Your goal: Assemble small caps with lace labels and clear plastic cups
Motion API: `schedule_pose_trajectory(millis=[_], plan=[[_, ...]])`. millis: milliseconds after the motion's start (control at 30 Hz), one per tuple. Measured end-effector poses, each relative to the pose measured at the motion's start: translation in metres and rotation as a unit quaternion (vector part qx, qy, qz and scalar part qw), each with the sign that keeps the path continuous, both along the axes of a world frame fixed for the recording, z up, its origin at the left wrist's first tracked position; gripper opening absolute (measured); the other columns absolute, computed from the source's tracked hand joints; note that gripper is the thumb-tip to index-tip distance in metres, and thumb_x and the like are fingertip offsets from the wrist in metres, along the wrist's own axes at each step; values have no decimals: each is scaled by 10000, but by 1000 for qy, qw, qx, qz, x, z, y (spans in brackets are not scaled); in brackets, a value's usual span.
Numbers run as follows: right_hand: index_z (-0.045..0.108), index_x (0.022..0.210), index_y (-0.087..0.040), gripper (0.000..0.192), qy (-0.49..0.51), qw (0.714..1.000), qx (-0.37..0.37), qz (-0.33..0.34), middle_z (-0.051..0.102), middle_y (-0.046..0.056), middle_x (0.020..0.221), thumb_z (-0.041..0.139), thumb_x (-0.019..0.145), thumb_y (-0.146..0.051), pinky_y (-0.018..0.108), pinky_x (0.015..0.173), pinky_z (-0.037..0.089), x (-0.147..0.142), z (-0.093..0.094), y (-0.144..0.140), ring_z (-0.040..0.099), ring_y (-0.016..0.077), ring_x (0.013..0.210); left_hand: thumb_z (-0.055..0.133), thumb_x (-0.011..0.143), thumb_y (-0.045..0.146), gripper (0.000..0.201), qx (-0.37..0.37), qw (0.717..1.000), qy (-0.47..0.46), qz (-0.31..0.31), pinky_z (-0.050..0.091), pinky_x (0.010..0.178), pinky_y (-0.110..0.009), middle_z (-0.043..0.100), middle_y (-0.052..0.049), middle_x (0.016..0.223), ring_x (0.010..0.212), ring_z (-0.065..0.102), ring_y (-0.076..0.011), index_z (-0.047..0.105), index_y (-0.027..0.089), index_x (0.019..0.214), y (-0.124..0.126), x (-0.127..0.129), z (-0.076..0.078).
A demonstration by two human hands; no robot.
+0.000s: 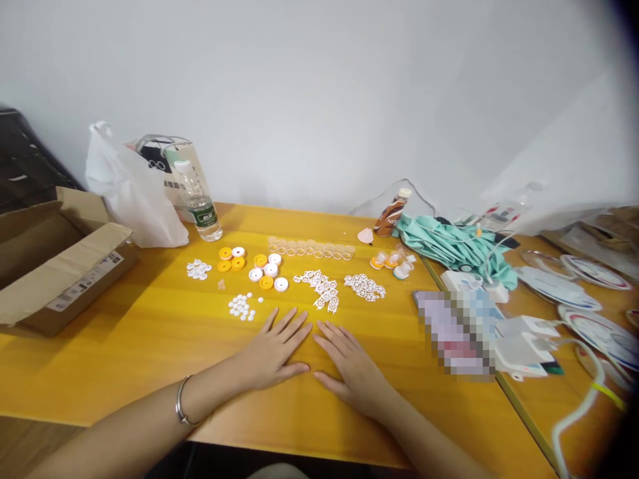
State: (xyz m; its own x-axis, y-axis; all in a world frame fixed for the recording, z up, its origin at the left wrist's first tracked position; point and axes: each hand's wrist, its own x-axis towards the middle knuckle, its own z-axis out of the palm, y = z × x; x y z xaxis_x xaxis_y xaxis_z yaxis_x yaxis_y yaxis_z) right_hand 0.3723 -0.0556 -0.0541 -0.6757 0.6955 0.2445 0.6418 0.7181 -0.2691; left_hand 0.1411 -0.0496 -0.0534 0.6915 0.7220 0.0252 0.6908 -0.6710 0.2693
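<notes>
Yellow wooden table (150, 346) by a white wall: left hand (272, 352) & right hand (352, 369) flat, empty, fingers spread, near small white lattice-shaped plastic pieces (322, 289).

bright, even indoor light, seemingly from above and ahead. soft sheen on the yellow table (150, 332) near the small white parts (241, 307). faint, short shadows under the left hand (274, 352) and right hand (352, 369). wide-angle bending toward the edges, dark vignette at the right corners. slight softness throughout; a pixelated patch (456, 332) right of centre. white wall (319, 86) flatly lit, no glare.
</notes>
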Motion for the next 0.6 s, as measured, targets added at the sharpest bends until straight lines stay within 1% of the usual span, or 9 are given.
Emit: schedule_pose_trajectory(millis=[100,167,267,333,400,433,467,533,600], plan=[[489,1285,-153,499,-12,1000,-10,1,421,157,1400,525,842,-380,509,1047,373,1,-1,0,387,294,1304,374,890,544,601,23,998,-58,16,229,1103,-485,381,-84,1439,1352,294,-262,311,229,1398,7,-3,9],[485,1287,-157,501,-23,1000,-19,-1,412,149,1409,530,841,-380,504,1051,370,1,0,0,377,287,1311,417,907,447,455,80,987,-122,66,340,1050,-415,515,-80,1333,1256,439,-225,443,233,1308,20,-15,18],[478,1292,-160,497,-35,999,-32,-5,401,138,1419,535,844,-368,491,1064,354,2,3,0,362,275,1322,457,894,343,308,203,940,-189,200,411,970,-402,624,-95,1165,1108,551,-233,571,198,1142,50,-56,33],[473,1297,-160,501,-37,999,-39,-6,399,136,1422,533,847,-372,482,1072,343,2,4,0,359,269,1324,421,889,294,300,238,901,-174,317,433,933,-391,644,-114,1097,1032,583,-240,586,150,1094,70,-94,40],[469,1302,-165,506,-35,998,-43,-5,400,133,1422,529,849,-382,477,1075,340,2,5,0,360,265,1324,396,866,235,300,220,866,-112,434,449,903,-369,648,-117,1066,984,599,-238,593,128,1066,83,-135,44],[467,1305,-168,509,-32,999,-44,-4,401,131,1422,528,849,-387,475,1076,339,2,5,0,362,264,1323,393,851,210,301,190,857,-58,475,448,904,-362,644,-115,1070,987,598,-238,598,128,1055,86,-153,45],[465,1307,-172,511,-29,999,-44,-3,401,128,1422,528,849,-389,475,1077,337,2,5,0,363,263,1322,403,833,194,303,145,854,-1,500,447,905,-356,638,-114,1080,999,595,-240,597,131,1056,88,-169,44],[461,1311,-181,512,-23,999,-45,-3,399,122,1425,531,849,-388,474,1080,333,2,5,1,364,262,1321,469,761,155,290,102,853,35,511,466,861,-384,651,-152,1023,950,616,-279,621,100,1002,88,-190,41],[459,1313,-182,512,-23,999,-47,-4,395,120,1427,530,850,-388,473,1082,331,2,6,1,365,261,1321,509,713,142,305,76,853,52,513,473,829,-405,648,-181,1018,943,618,-313,625,89,990,86,-199,36]])
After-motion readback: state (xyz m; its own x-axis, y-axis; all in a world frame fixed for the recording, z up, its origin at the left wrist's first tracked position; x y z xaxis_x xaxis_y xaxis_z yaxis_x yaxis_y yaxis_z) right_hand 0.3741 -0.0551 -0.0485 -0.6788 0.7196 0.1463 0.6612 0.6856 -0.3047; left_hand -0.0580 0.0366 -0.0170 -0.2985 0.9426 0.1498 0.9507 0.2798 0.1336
